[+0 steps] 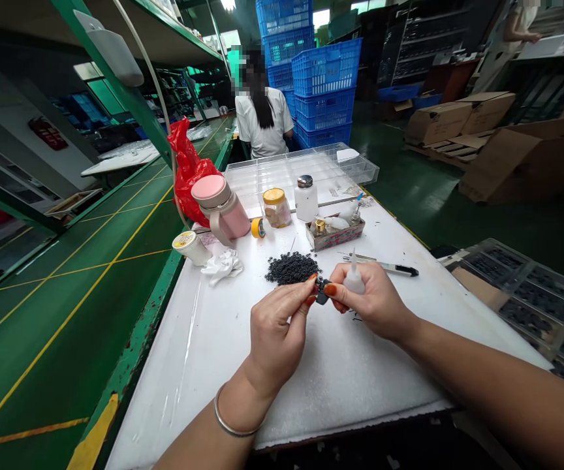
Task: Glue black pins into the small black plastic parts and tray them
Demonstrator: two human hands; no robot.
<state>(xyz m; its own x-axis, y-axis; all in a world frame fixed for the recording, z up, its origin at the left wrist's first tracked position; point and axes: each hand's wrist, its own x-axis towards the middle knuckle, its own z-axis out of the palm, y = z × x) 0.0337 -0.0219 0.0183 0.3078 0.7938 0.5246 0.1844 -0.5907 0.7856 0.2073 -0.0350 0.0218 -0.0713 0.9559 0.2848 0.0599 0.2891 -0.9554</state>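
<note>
My left hand (278, 328) pinches a small black part (322, 297) between thumb and fingertips, over the white tabletop (223, 365). My right hand (380, 301) is wrapped round a small translucent squeeze bottle (355, 279) with a thin nozzle pointing up. The thumb and a finger of that same hand also touch the black part from the right. Its exact shape is partly covered by the fingers. Just beyond my hands lies a heap of small black ring-like pieces (289, 268).
Behind the heap stand a pink mug (230, 212), a yellow-lidded jar (276, 210), a white metal-capped bottle (306, 201) and a small box of bottles (337, 236). A black-tipped pen (399, 269) lies right. Beyond are a clear divided tray (282, 171), blue crates (324, 111) and a seated person (265, 124).
</note>
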